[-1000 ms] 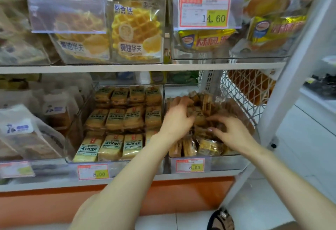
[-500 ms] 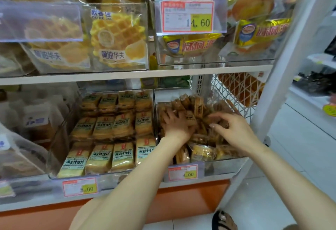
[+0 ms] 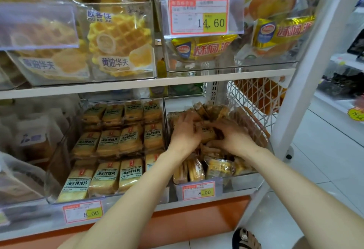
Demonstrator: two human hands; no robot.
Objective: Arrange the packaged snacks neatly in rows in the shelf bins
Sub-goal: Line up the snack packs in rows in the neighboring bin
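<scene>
head view of a stocked shop shelf. both hands reach into the clear right bin [image 3: 242,182] on the lower shelf. the right hand [image 3: 235,139] has its fingers [image 3: 221,126] curled round the right end of a snack packet [image 3: 205,133], so they are clamped on it. the left hand [image 3: 184,133] lies against the left end of the same packet with its fingers bent down into the pile; motion blur hides whether they are clamped on the packet or only pressed against it. the packet thus sits between the two sets of fingers, label side up, on top of the pile. the loose packets [image 3: 197,170] fill the bin in a jumble beneath, beyond and on the near side of the fingers, some on edge and some tilted. to the left of the fingers, just beside the left wrist, stands the left bin [image 3: 57,162], where the rowed packets [image 3: 110,142] lie flat in straight rows with labels up. below the fingers, on the near side, a price tag [image 3: 198,190] reading 8.00 is fixed to the front wall of the right bin. to the right of the fingers a white wire mesh panel [image 3: 254,95] closes the end of the shelf. above the fingers, the upper shelf [image 3: 128,87] carries waffle packs [image 3: 120,42] and gold-wrapped cakes [image 3: 204,48].
</scene>
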